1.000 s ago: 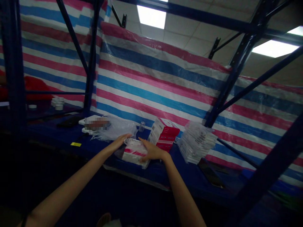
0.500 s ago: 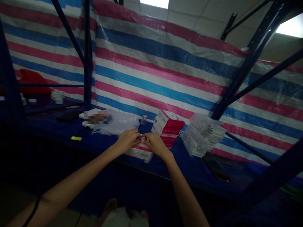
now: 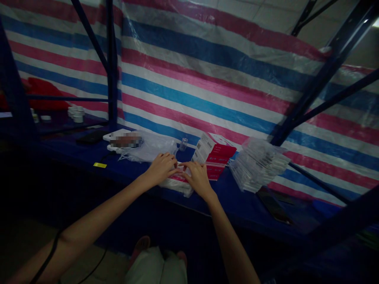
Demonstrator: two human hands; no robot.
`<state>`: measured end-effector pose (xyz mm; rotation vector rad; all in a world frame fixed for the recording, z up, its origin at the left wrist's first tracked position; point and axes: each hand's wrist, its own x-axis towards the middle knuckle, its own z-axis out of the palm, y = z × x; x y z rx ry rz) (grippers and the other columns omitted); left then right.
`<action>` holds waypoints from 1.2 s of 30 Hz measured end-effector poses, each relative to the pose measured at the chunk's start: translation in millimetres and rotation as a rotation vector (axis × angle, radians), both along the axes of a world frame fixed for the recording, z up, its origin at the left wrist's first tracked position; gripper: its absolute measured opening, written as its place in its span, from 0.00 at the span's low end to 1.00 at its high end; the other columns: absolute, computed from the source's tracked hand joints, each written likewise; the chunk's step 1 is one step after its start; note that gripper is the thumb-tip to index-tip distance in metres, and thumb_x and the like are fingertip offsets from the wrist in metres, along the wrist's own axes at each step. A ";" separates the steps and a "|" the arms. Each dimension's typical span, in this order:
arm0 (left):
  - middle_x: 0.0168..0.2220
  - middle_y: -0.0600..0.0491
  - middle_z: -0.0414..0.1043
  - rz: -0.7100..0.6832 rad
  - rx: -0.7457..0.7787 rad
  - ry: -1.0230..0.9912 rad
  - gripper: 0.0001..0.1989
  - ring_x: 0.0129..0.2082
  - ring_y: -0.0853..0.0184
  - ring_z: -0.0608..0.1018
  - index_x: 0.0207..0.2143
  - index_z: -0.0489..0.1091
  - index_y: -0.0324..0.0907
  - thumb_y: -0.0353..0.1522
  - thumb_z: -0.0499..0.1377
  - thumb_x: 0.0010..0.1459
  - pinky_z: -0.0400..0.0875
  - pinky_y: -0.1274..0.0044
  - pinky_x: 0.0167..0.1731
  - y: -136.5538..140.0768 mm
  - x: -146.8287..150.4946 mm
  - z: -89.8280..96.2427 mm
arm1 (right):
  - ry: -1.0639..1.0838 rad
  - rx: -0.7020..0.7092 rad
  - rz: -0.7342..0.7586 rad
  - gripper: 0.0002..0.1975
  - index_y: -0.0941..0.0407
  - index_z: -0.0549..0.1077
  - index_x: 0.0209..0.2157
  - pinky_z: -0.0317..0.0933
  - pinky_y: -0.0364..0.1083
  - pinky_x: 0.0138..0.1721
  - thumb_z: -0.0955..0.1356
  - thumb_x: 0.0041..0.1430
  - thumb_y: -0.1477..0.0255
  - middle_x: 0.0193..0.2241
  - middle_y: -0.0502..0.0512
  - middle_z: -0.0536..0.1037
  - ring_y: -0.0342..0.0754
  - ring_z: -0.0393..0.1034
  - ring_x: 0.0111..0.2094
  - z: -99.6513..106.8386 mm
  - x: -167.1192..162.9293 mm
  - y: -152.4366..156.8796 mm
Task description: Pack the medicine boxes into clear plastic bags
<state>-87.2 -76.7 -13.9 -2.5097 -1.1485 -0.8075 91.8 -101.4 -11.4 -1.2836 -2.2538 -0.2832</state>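
A flat red-and-white box (image 3: 177, 184) in clear plastic wrapping lies near the front edge of the blue table. My left hand (image 3: 161, 169) rests on its left and upper side, fingers curled and thumb reaching inward. From the right, my right hand (image 3: 197, 177) bends over the same wrapped box, its thumb and forefinger close to the left fingertips. Both hands grip at the wrapping on top; the exact pinch is too dark to make out. Just behind my right hand stand red-and-white boxes (image 3: 217, 152), stacked.
Right of the boxes is a pile of plastic-wrapped white packs (image 3: 257, 163), with a dark phone (image 3: 274, 205) nearby. Behind my left hand lie clear plastic bags (image 3: 154, 146) and a small glass jar (image 3: 183, 144). A yellow label (image 3: 100, 165) is at left. Blue rack posts (image 3: 111, 63) frame the table.
My fingers have shifted over the wrapped box, the left thumb now stretched toward the right hand. The whole view has tilted slightly downward; the other things keep their places.
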 end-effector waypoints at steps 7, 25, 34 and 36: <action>0.32 0.53 0.70 -0.002 0.059 0.107 0.05 0.37 0.63 0.69 0.29 0.66 0.41 0.33 0.56 0.55 0.54 0.72 0.36 5.4 -20.7 4.6 | 0.108 -0.003 -0.063 0.07 0.53 0.72 0.35 0.50 0.45 0.38 0.63 0.59 0.73 0.33 0.51 0.74 0.46 0.66 0.37 -6.2 12.0 -2.8; 0.33 0.54 0.72 0.056 -0.155 -0.143 0.09 0.36 0.63 0.70 0.31 0.68 0.42 0.38 0.55 0.55 0.57 0.72 0.39 -3.8 -41.5 11.6 | 0.161 -0.008 -0.119 0.07 0.54 0.71 0.35 0.48 0.46 0.37 0.63 0.58 0.68 0.35 0.51 0.74 0.49 0.63 0.40 -3.0 16.9 -11.8; 0.31 0.54 0.72 -0.029 -0.075 -0.065 0.04 0.37 0.63 0.70 0.31 0.71 0.43 0.32 0.56 0.55 0.56 0.73 0.37 -6.2 -18.2 21.7 | -0.073 0.006 -0.053 0.07 0.51 0.74 0.35 0.44 0.49 0.39 0.64 0.58 0.68 0.32 0.52 0.76 0.51 0.63 0.38 8.1 4.7 -8.5; 0.31 0.53 0.71 0.016 -0.047 -0.129 0.06 0.36 0.63 0.69 0.29 0.71 0.42 0.33 0.56 0.55 0.57 0.73 0.37 -6.3 -25.3 20.1 | -0.061 0.005 -0.059 0.07 0.52 0.74 0.34 0.44 0.49 0.39 0.65 0.57 0.66 0.32 0.53 0.76 0.51 0.63 0.38 6.9 10.9 -8.9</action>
